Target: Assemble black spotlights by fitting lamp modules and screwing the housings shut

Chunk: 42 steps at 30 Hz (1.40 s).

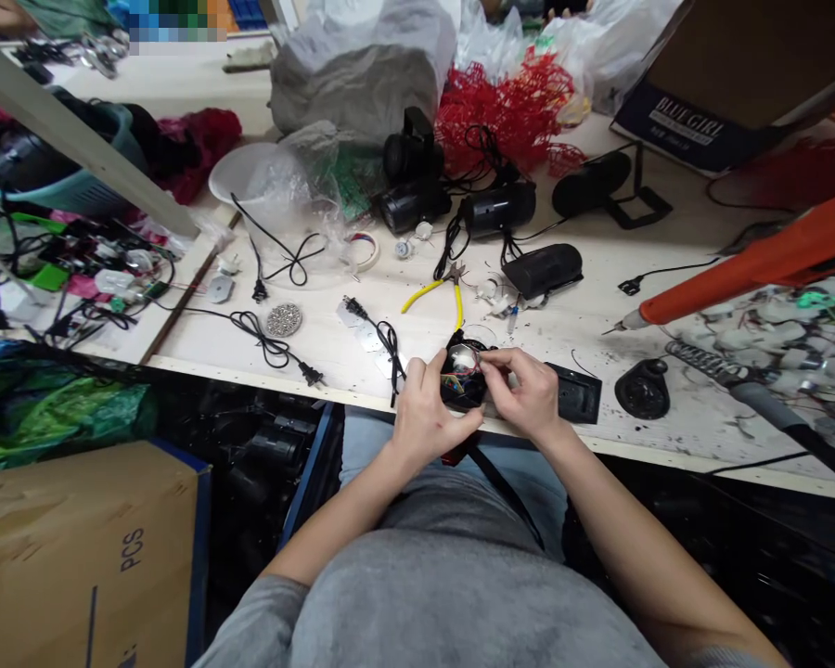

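Hands: our left hand [428, 417] cups a black round housing [463, 378]; our right hand [521, 394] pinches its rim, held just above the surface's front edge.
Surface: our pale wooden surface [584, 357] carries yellow-handled pliers [445, 297], a black power cord [264, 339] and an orange soldering iron [744, 255].
Room: a cardboard box [90, 557] sits below left; red plastic netting [507, 111] lies beyond.

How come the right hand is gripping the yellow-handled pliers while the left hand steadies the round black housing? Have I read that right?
Not quite: the head view shows the yellow-handled pliers lying on the pale workbench, not in the right hand. That hand's fingers are at the round black housing, which the left hand does steady.
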Available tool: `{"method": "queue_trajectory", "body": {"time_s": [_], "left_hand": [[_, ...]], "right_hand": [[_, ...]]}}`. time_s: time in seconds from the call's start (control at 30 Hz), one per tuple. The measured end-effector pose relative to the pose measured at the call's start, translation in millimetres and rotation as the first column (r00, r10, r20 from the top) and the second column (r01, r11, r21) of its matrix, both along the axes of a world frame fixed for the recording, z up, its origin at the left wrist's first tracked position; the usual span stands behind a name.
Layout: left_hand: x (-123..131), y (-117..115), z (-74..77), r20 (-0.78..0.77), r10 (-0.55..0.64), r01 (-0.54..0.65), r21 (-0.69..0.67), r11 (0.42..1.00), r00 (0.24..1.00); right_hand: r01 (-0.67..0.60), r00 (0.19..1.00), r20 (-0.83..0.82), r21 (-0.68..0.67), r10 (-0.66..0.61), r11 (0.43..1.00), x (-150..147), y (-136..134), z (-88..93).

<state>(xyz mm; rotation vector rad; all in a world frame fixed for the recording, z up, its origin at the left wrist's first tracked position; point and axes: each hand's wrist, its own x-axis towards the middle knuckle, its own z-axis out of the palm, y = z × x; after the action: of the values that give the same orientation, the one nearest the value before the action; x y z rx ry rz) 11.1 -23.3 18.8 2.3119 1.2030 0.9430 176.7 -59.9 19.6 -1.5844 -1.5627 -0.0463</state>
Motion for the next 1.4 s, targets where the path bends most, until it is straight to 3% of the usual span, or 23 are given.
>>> {"method": "queue_trajectory", "body": {"time_s": [0.53, 0.93, 1.17, 1.4], "left_hand": [[4, 0, 4.3, 0.016, 0.008, -0.007, -0.055, 0.998, 1.0], [7, 1, 7.9, -0.038, 0.011, -0.016, -0.129, 0.992, 0.999], [8, 12, 15.0, -0.043, -0.06, 0.047, -0.268, 0.962, 0.997], [9, 17, 12.3, 0.01, -0.049, 0.05, -0.264, 0.963, 0.999]], "right_hand": [[-0.052, 0.998, 0.027, 0.018, 0.052, 0.998, 4, 1, 0.7], [-0.098, 0.995, 0.025, -0.065, 0.1, 0.993, 8, 0, 3.9], [-0.051, 0.998, 0.033, -0.061, 0.053, 0.997, 10, -2, 1.2], [-0.006, 0.995, 0.095, -0.066, 0.012, 0.998, 7, 1, 1.5]]}}
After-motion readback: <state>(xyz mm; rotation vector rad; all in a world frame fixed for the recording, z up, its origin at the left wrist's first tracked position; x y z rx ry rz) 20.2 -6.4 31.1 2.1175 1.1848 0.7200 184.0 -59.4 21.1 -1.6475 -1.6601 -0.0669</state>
